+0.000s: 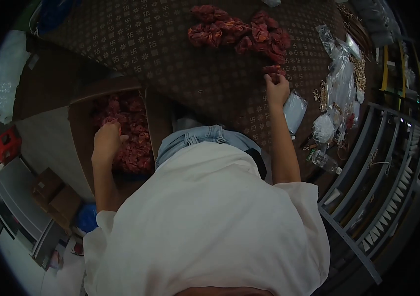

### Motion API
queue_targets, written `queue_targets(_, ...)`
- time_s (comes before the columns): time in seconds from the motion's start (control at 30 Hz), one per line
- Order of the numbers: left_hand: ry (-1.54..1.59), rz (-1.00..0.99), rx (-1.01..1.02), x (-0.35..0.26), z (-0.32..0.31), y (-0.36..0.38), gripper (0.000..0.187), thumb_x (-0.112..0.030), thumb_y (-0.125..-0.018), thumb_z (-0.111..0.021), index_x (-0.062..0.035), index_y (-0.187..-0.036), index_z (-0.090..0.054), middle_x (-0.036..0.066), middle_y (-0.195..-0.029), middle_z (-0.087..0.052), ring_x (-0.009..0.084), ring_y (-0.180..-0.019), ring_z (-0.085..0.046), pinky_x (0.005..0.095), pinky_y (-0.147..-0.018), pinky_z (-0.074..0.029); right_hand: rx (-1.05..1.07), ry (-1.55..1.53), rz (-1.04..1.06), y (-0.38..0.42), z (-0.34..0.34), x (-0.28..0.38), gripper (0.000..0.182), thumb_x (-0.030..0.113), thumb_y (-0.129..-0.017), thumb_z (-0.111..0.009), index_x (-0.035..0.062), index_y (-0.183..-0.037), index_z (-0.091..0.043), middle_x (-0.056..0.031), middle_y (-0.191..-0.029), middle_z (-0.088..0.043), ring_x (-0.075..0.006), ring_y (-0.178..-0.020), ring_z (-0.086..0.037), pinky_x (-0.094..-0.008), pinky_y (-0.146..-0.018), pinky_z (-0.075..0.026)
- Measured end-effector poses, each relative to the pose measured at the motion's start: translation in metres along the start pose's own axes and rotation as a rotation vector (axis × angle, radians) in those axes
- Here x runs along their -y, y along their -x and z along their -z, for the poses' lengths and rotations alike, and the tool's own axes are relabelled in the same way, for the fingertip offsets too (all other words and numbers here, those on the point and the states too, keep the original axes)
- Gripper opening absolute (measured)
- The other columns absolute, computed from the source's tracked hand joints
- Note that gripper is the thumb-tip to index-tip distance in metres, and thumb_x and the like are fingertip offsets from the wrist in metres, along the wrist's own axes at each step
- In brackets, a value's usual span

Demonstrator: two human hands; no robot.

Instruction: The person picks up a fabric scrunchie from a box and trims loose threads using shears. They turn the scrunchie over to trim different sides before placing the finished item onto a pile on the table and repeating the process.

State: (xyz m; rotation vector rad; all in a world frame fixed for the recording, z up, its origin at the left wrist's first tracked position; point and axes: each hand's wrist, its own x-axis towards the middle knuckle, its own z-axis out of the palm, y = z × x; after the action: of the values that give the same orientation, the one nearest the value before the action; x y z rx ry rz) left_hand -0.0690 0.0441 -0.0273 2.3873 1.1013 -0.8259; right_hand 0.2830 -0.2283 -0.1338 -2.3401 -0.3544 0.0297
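Observation:
My right hand (pixel 278 92) pinches a red fabric flower (pixel 274 70) at the near side of a pile of similar crumpled red flowers (pixel 242 32) on the brown patterned cloth (pixel 170 54). On the left, my left hand (pixel 106 142) is inside an open cardboard box (pixel 82 143). Its fingers are closed around a red flower at the top of the many red flowers (pixel 135 148) in the box. The hand covers part of that flower.
Right of my right hand lies a white plastic packet (pixel 294 112). Beyond it are clear plastic bags (pixel 337 81), a plastic bottle (pixel 324 161) and a metal rack (pixel 375 182). Smaller cartons (pixel 54 195) and a blue bag (pixel 86 217) stand at lower left.

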Motion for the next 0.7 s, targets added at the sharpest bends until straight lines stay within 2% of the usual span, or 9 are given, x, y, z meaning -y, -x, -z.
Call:
queue_targets(0.07,-0.003,-0.078,-0.076,-0.009,-0.001,0.005,0.029,-0.020,-0.071,-0.067,-0.0016,-0.092,-0.059,0.016,-0.087,-0.057,0.0323,-0.084,-0.056,0.0399,-0.071,-0.045,-0.139,0.459,-0.062,-0.007,0.002,-0.018,0.045,0.033,-0.066,-0.071,0.0027,-0.098,-0.060,-0.0132,-0.084,-0.064,-0.0277,-0.075,-0.060,-0.0345,-0.071,-0.047)
queue_targets(0.1,0.002,-0.067,-0.074,-0.016,-0.002,0.006,0.029,-0.020,-0.071,-0.067,-0.0016,-0.092,-0.059,0.016,-0.087,-0.057,0.0323,-0.084,-0.056,0.0399,-0.071,-0.045,-0.129,0.458,-0.055,-0.007,0.003,-0.026,0.045,0.033,-0.066,-0.071,0.0027,-0.098,-0.060,-0.0132,-0.084,-0.064,-0.0277,-0.075,-0.060,-0.0345,-0.071,-0.047)
queue_targets(0.17,0.146,-0.275,-0.239,-0.037,-0.002,0.003,0.031,-0.021,-0.072,-0.066,-0.0007,-0.094,-0.057,0.016,-0.087,-0.057,0.0328,-0.085,-0.056,0.0402,-0.072,-0.045,-0.091,0.427,-0.074,-0.010,-0.005,-0.035,0.048,0.032,-0.063,-0.071,0.0029,-0.100,-0.059,-0.0154,-0.088,-0.063,-0.0320,-0.079,-0.060,-0.0389,-0.074,-0.046)
queue_targets(0.3,0.320,-0.569,-0.248,-0.081,-0.007,-0.003,0.031,-0.023,-0.073,-0.063,-0.0010,-0.095,-0.058,0.015,-0.088,-0.058,0.0324,-0.086,-0.056,0.0402,-0.074,-0.046,-0.016,0.089,-0.147,-0.020,-0.006,-0.064,0.032,0.015,-0.064,-0.063,0.0002,-0.093,-0.060,-0.0136,-0.088,-0.064,-0.0256,-0.079,-0.061,-0.0327,-0.075,-0.046)
queue_targets(0.33,0.413,-0.648,-0.283,-0.093,-0.015,-0.005,0.030,-0.023,-0.074,-0.062,-0.0019,-0.095,-0.059,0.016,-0.088,-0.058,0.0329,-0.086,-0.056,0.0401,-0.073,-0.046,-0.056,-0.025,-0.163,-0.012,0.000,-0.045,0.031,0.012,-0.064,-0.064,-0.0040,-0.091,-0.060,-0.0113,-0.085,-0.063,-0.0213,-0.077,-0.059,-0.0303,-0.074,-0.046)
queue_targets(0.43,0.949,-0.631,-0.148,-0.130,-0.025,-0.012,0.042,-0.030,-0.075,-0.065,0.0017,-0.102,-0.057,0.017,-0.093,-0.058,0.0300,-0.083,-0.058,0.0364,-0.075,-0.046,0.134,-0.462,-0.170,0.021,0.013,0.021,0.026,0.004,-0.069,-0.061,-0.0066,-0.092,-0.057,-0.0070,-0.084,-0.061,-0.0139,-0.077,-0.056,-0.0257,-0.072,-0.046)
queue_targets(0.5,1.347,-0.444,-0.081,-0.149,-0.036,-0.015,0.056,-0.035,-0.071,-0.069,0.0025,-0.110,-0.052,0.016,-0.097,-0.058,0.0247,-0.086,-0.058,0.0316,-0.077,-0.046,0.325,-0.477,-0.122,0.057,0.013,0.077,0.023,0.001,-0.070,-0.060,-0.0052,-0.091,-0.057,-0.0048,-0.083,-0.059,-0.0113,-0.075,-0.054,-0.0234,-0.070,-0.045)
queue_targets(0.6,1.492,-0.562,-0.057,-0.152,-0.043,-0.016,0.063,-0.024,-0.070,-0.072,-0.0013,-0.121,-0.042,0.012,-0.107,-0.055,0.0185,-0.097,-0.055,0.0294,-0.083,-0.045,0.606,-0.410,0.015,0.093,0.025,0.130,0.020,-0.004,-0.070,-0.058,-0.0022,-0.090,-0.056,0.0001,-0.079,-0.056,-0.0064,-0.070,-0.049,-0.0190,-0.064,-0.041)
queue_targets(0.7,1.582,-0.588,-0.020,-0.135,-0.041,-0.010,0.062,-0.017,-0.070,-0.072,-0.0014,-0.122,-0.041,0.011,-0.108,-0.055,0.0164,-0.097,-0.054,0.0284,-0.084,-0.044,0.852,-0.346,0.174,0.100,0.031,0.154,0.018,-0.004,-0.071,-0.059,0.0017,-0.087,-0.055,0.0053,-0.072,-0.047,-0.0025,-0.063,-0.040,-0.0154,-0.057,-0.032)
